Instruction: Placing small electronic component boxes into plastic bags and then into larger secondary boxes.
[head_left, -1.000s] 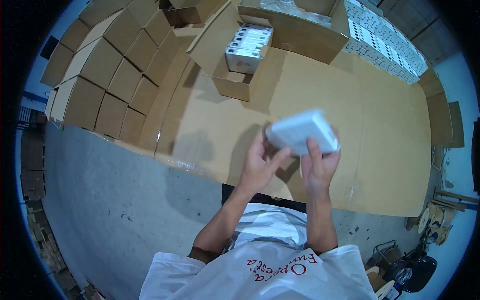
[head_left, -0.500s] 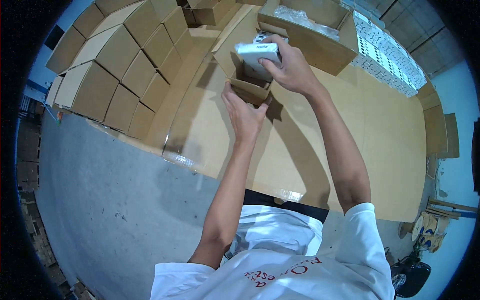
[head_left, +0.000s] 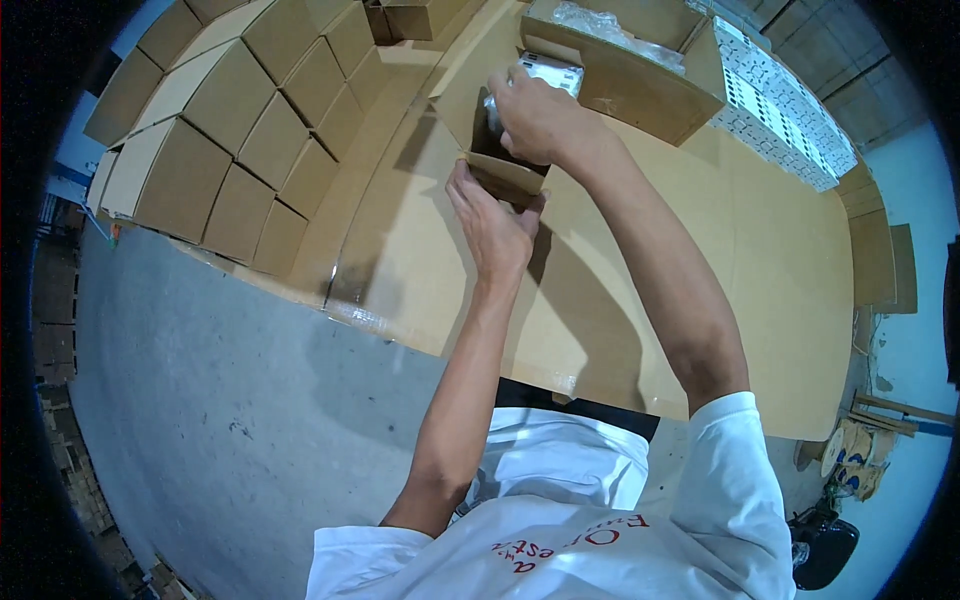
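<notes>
Cardboard everywhere: the counter (head_left: 640, 330) is covered in flat brown sheets, with a grey concrete floor (head_left: 200, 400) below its near edge. Off to the person's left sit rows of closed cartons (head_left: 250, 130) packed tight together, and at the far right there's a spread of small white packs (head_left: 775, 110) laid out in a grid. A bigger open carton (head_left: 640, 80) with clear plastic inside stands just behind the action.

The step in hand looks like loading. The right hand (head_left: 540, 120) is curled around a small white box (head_left: 545, 75) and has it right at the mouth of the small open carton (head_left: 500, 165), partly dipping in. So the white box is up at the carton's opening, gripped from above, not yet let go as far as anyone can tell. The left hand (head_left: 495, 225) is mostly open, fingers spread, resting against the carton's near wall and flap, holding nothing but bracing it.

Judging from this, the next move calls for sliding the white box down squarely without snagging the flaps, while the left hand holds the carton from skating on the slick cardboard. How full the carton is can't be seen, since the right hand blocks the inside.
</notes>
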